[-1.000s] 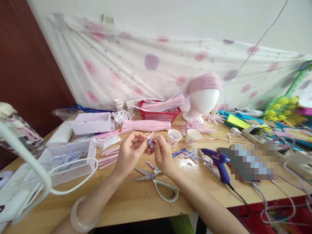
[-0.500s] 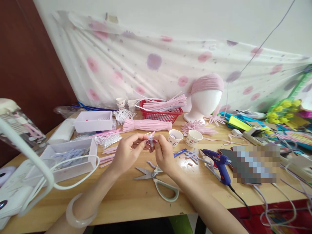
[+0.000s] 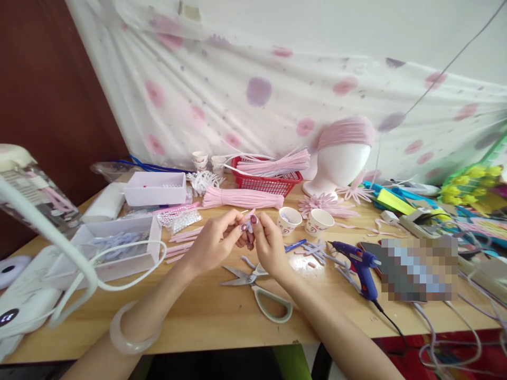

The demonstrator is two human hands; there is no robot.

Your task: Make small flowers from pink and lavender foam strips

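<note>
Both of my hands meet over the middle of the table, fingertips pinched together. Between them is a small pale lilac pipe-cleaner piece (image 3: 249, 227), mostly covered by fingers, so its full shape is hidden. My left hand (image 3: 216, 237) grips it from one side, and my right hand (image 3: 270, 243) pinches it from the other. A pair of scissors (image 3: 273, 305) lies half open below my right hand, its near handle toward me. Two paper cups (image 3: 289, 222) stand just beyond the right hand. A bundle of pink pipe cleaners (image 3: 243, 198) lies behind both hands.
A blue glue gun (image 3: 358, 264) rests right of centre beside cut lilac pieces (image 3: 315, 252) and a blue pen (image 3: 295, 246). White boxes (image 3: 119, 264) and a lamp arm (image 3: 51, 232) occupy the left. A red basket (image 3: 269, 184) and a foam head (image 3: 340, 163) stand behind.
My fingers have closed more tightly around the lilac piece, so less of it shows. The whole view has shifted slightly; the table items stay in place.
</note>
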